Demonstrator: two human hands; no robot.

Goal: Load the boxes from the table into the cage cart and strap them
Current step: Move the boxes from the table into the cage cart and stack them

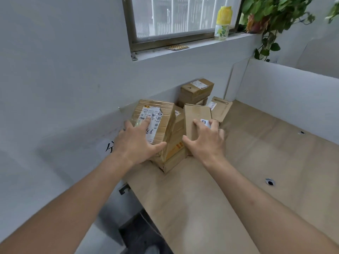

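Note:
Several cardboard boxes are piled in the far left corner of the wooden table [229,180]. My left hand [136,143] lies with spread fingers on the labelled face of a tilted box [159,114], thumb at its lower edge. My right hand [205,138] rests with spread fingers on a plain upright box [197,114] that bears a small white sticker. Between and under them sits a lower box [175,149] with orange print. Further back a stack of small boxes [197,90] stands against the wall, with a flat box [221,108] leaning beside it. No cage cart is in view.
Grey walls close the table on the left and back, and a white partition [284,92] bounds it on the right. Above, a window sill holds a yellow-capped bottle [222,24] and a leafy plant [271,17]. A dark gap [139,233] lies below the table's left edge.

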